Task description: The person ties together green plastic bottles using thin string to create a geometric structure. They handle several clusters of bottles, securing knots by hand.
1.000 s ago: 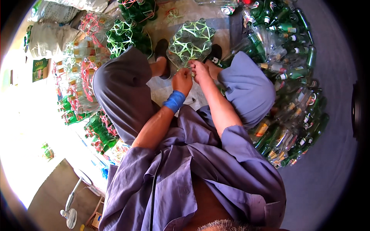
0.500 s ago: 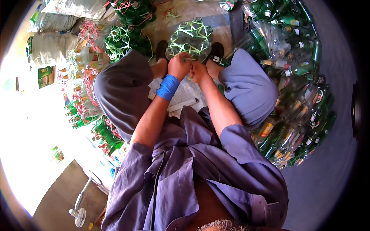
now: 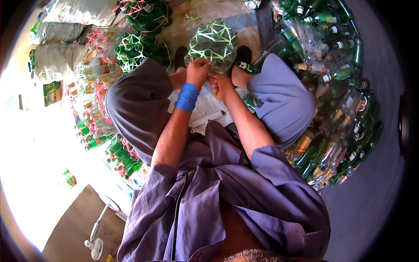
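Note:
Between my feet stands a round bundle of clear glass bottles (image 3: 211, 46), their necks laced together by pale green strapping (image 3: 214, 32). At its near edge is my left hand (image 3: 199, 72), with a blue wrap (image 3: 187, 97) round the wrist. Its thumb and fingers are pinched together, and what lies between them is hidden. Just right of it and slightly nearer to me, my right hand (image 3: 223, 86) is closed. A short bit of pale green strap shows below its fingers.
Loose green and clear bottles (image 3: 334, 109) are heaped along my right side. Strapped bundles of green bottles (image 3: 131, 48) and clear bottles stand on my left, near white sacks (image 3: 59, 61). A fan (image 3: 95, 246) is at the lower left. Scraps of strap (image 3: 190, 16) lie on the floor ahead.
My hands, close together before, have moved slightly apart. The left fingers have lifted a little away from the right, and the right hand has shifted slightly toward me.

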`<state>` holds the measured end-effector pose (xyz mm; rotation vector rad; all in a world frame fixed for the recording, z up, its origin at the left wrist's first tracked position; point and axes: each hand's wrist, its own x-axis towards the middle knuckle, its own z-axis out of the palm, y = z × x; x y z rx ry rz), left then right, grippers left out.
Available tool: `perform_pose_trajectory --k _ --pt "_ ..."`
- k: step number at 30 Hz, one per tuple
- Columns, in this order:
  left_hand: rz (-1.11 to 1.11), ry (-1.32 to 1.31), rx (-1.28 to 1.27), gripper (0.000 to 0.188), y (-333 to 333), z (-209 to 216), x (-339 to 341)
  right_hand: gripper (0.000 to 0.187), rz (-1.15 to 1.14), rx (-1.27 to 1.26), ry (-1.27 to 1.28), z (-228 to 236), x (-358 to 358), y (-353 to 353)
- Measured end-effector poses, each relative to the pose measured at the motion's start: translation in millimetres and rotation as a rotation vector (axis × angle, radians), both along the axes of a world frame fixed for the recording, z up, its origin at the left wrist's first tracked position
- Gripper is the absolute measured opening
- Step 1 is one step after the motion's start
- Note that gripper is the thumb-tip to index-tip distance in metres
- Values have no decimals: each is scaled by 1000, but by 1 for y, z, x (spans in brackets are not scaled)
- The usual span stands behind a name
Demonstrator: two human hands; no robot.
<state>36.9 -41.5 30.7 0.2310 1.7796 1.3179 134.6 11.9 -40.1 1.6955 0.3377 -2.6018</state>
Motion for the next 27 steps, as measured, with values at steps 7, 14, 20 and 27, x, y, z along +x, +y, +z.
perform_pose_trajectory --k 7,14,20,27 --pt "-50 -19 29 15 0 -1 -4 22 -82 -115 136 -5 17 6" --pt "-47 -74 31 18 3 2 1 23 -62 27 120 1 17 0" --pt "110 376 191 14 -10 -25 13 28 -17 35 53 -1 13 -8" --pt "380 104 7 9 -35 -45 60 30 25 169 -26 16 22 -23"
